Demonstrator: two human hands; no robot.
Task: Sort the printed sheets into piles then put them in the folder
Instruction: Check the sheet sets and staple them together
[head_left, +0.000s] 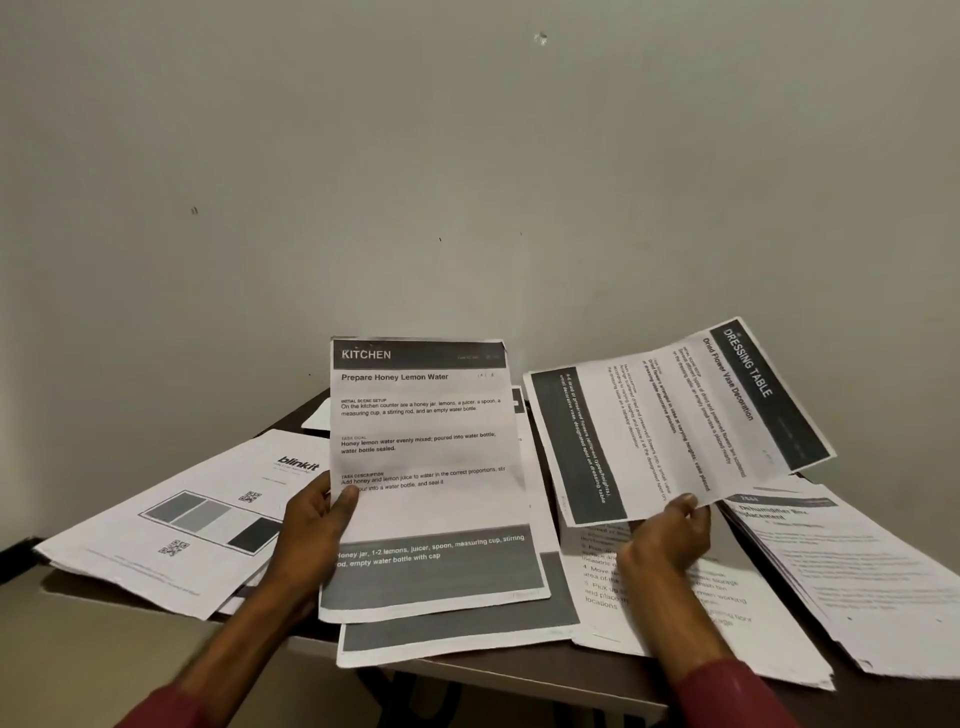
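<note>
While my left hand (311, 512) pinches the kitchen sheet (423, 467) mid-frame and my right hand (670, 530) the dressing-table sheet (675, 421), both feel light, floppy; edges grip best.

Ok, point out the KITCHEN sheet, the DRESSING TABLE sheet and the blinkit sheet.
White KITCHEN-headed paper sheet (426, 441): head view, middle text block.
White DRESSING TABLE-headed paper sheet (675, 426): head view, page centre.
White blinkit-logo paper sheet (208, 514): head view, grey printed boxes.

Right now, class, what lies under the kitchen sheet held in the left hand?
A sheet with a dark band lies beneath the kitchen sheet. Its upper part is covered, so its heading is hidden.
</note>
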